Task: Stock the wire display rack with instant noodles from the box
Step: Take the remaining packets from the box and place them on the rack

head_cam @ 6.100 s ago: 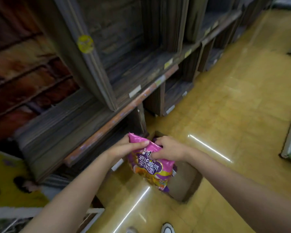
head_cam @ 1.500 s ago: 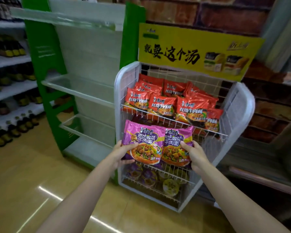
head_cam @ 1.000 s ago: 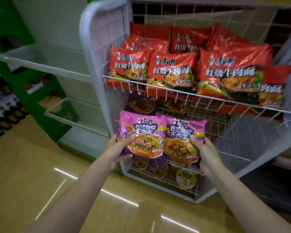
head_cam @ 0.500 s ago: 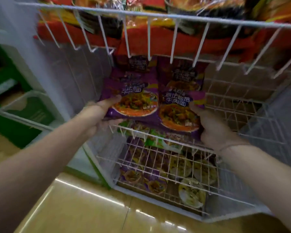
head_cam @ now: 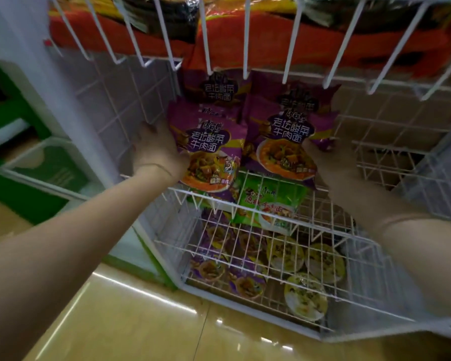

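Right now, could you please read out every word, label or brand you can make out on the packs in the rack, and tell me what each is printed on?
"老坛酸菜牛肉面": left purple pack, held by the left hand.
"老坛酸菜牛肉面": right purple pack, held by the right hand.
"老坛酸菜牛肉面": rear purple pack.
Green pack: too blurred to read, apart from "牛".
Red packs and bowls: nothing readable.

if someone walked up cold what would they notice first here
First, the two purple noodle packs side by side on the middle shelf of the white wire rack, the left hand and the right hand each gripping one at its outer edge. Right above them hang the orange-red packs on the upper shelf. Below sit a green pack and round bowl noodles at the bottom.
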The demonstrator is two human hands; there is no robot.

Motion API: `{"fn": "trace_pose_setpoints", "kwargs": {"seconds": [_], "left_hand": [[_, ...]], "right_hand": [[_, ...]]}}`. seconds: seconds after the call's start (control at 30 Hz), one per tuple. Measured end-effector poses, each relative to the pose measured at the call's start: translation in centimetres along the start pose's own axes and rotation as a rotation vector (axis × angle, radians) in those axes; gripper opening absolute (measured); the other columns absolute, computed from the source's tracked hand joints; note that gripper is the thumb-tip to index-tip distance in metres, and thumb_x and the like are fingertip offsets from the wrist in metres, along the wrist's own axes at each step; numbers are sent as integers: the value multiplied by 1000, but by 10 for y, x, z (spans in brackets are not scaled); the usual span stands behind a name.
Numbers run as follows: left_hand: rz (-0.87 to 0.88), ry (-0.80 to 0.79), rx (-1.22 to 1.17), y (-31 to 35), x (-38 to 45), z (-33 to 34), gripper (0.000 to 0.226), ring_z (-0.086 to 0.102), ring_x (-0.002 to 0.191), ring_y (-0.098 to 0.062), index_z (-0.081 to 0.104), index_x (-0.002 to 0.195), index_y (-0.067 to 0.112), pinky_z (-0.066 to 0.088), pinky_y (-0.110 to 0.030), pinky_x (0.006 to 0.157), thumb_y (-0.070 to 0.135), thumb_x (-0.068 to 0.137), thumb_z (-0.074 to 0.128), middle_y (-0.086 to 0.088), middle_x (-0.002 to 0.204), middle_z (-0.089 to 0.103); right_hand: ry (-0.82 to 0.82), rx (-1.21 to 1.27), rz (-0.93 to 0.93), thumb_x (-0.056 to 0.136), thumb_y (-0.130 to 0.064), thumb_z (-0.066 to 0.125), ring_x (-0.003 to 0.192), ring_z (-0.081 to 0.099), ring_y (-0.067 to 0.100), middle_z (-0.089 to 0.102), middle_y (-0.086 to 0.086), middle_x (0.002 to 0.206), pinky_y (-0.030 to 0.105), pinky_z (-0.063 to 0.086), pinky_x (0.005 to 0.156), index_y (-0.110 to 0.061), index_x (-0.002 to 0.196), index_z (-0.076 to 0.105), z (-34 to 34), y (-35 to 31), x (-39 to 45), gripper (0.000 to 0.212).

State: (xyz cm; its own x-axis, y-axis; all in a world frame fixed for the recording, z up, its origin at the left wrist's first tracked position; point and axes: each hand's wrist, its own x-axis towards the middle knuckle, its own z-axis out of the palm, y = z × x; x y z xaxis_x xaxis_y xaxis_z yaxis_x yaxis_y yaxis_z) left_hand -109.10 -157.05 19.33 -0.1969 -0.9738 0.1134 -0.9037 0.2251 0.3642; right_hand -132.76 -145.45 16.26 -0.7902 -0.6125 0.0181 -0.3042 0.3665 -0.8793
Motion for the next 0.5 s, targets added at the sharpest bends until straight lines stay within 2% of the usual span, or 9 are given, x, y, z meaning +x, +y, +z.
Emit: {"fn": "trace_pose_setpoints", "kwargs": {"seconds": [0.07,0.1,0.17,0.23,0.33,0.4,0.5], "left_hand": [[-8,-2,2,11,-22,-5,61,32,127,-39,42,130,11,31,-46,103,32,78,66,-23,133,36],[-2,-36,-50,15,-32,-4,57,35,126,-40,45,126,15,34,-46,104,32,76,66,-21,132,39],[26,-114,-241,22,-55,-4,45,49,115,-36,52,112,20,45,-45,97,32,71,67,-15,122,51],[79,-184,-376,34,-79,-7,31,58,100,-25,55,106,18,49,-35,86,24,78,67,-8,107,59],[175,-310,-523,64,-127,-11,15,60,75,-9,52,102,17,49,-29,72,16,89,60,2,84,60],[209,-390,-609,86,-160,-11,9,66,71,-9,52,92,23,51,-26,65,14,92,55,-1,84,64],[306,-524,-585,116,-203,1,17,69,65,-11,55,79,23,48,-24,61,12,92,52,-1,76,68]], "right_hand": [[26,-6,20,61,-65,63,120,50,31,56,13,127,46,42,101,-10,116,58,-5,2,-11,78],[31,65,44,61,-63,66,122,49,28,53,8,130,44,42,102,-10,121,55,-11,-2,-22,81],[1,198,89,78,-38,71,116,53,26,56,7,121,36,44,96,-7,119,52,-22,-9,-46,56],[-14,247,82,85,-22,67,104,58,27,61,14,112,32,47,88,-4,110,57,-34,-9,-67,33],[-1,375,52,85,-16,68,92,55,16,61,4,101,14,45,74,-9,101,60,-54,-12,-102,19],[-32,376,71,85,-20,68,84,58,15,61,-1,92,18,46,66,-15,96,59,-72,-5,-124,16],[-95,388,102,87,-19,65,65,56,8,58,-4,77,23,47,60,-20,86,56,-108,16,-154,9]]}}
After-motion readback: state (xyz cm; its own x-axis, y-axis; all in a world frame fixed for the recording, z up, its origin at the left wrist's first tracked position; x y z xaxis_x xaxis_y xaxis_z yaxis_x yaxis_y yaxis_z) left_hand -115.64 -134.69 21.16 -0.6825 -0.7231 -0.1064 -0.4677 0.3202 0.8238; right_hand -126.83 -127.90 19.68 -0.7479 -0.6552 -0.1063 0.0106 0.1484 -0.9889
